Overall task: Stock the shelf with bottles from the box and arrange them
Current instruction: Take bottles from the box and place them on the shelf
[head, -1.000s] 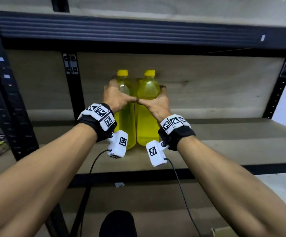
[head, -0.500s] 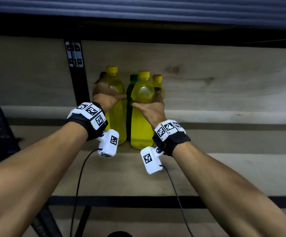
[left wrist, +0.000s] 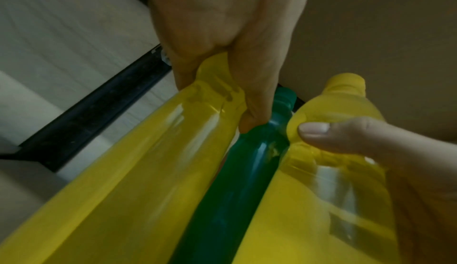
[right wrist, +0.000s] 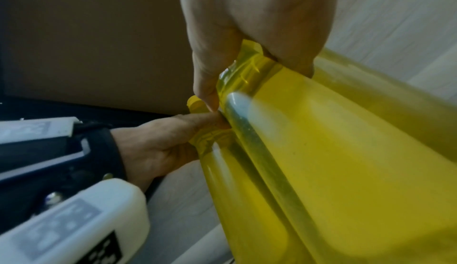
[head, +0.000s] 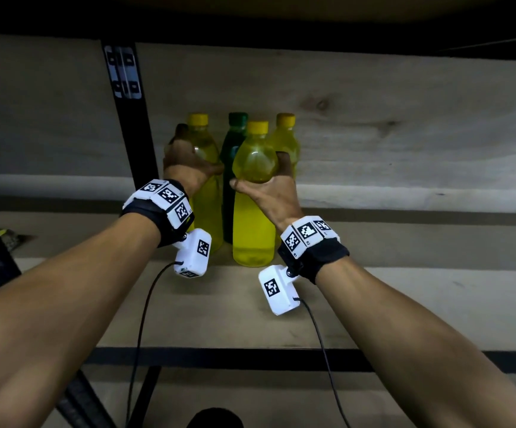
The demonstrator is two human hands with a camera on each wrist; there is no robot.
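Two yellow-capped bottles of yellow liquid stand upright on the wooden shelf board (head: 404,304). My left hand (head: 188,160) grips the left yellow bottle (head: 207,193) round its shoulder. My right hand (head: 269,188) grips the right yellow bottle (head: 253,217) the same way. Between and behind them stands a green bottle (head: 235,140), and a third yellow bottle (head: 287,140) is at the back right. The left wrist view shows the left hand (left wrist: 222,53) on its bottle (left wrist: 148,170), beside the green bottle (left wrist: 235,190). The right wrist view shows the right hand (right wrist: 247,23) on its bottle (right wrist: 333,160).
A black upright post (head: 133,125) stands just left of the bottles. A pale wooden back panel (head: 404,118) closes the shelf behind them. The upper shelf hangs dark overhead. The black front rail (head: 250,358) edges the board, which stretches bare to the right.
Both hands have carried their yellow bottles deeper into the shelf and slightly apart. The green bottle and a third yellow one now show behind them. The head view has come closer.
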